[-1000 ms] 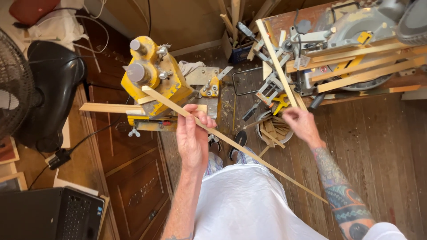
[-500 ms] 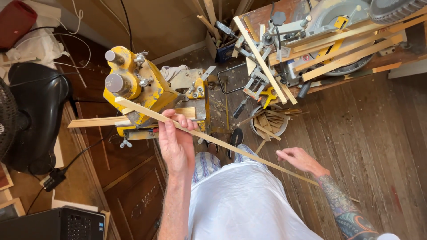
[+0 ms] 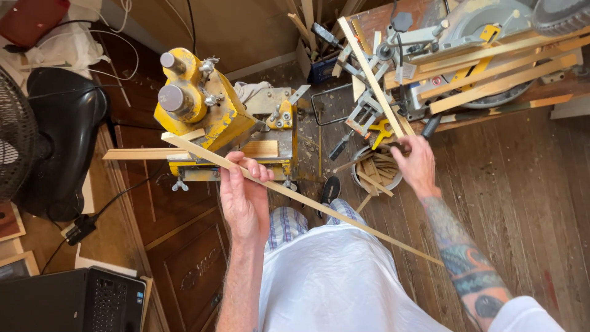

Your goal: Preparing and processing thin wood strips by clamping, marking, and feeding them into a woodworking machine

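The long thin wooden strip (image 3: 319, 207) runs on a diagonal, its long axis from about ten o'clock to four o'clock: the upper end sits against the yellow machine (image 3: 203, 114), the lower end reaches out past the person's white shirt (image 3: 335, 283) over the plank floor (image 3: 528, 184). The left hand (image 3: 243, 197) is clamped on the strip near its upper third, fingers curled over the top, so most of the length trails off at four o'clock from that hand.

The right hand (image 3: 418, 165) is at two o'clock from the left, well apart from it, its fingers closed on the lower end of a second pale strip (image 3: 372, 77) that leans toward eleven o'clock against the mitre saw (image 3: 485, 37). Just below this hand stands a round bucket of wood offcuts (image 3: 375, 172).

At seven o'clock lies a dark laptop (image 3: 74, 301); at nine o'clock stands a black fan (image 3: 18, 141).
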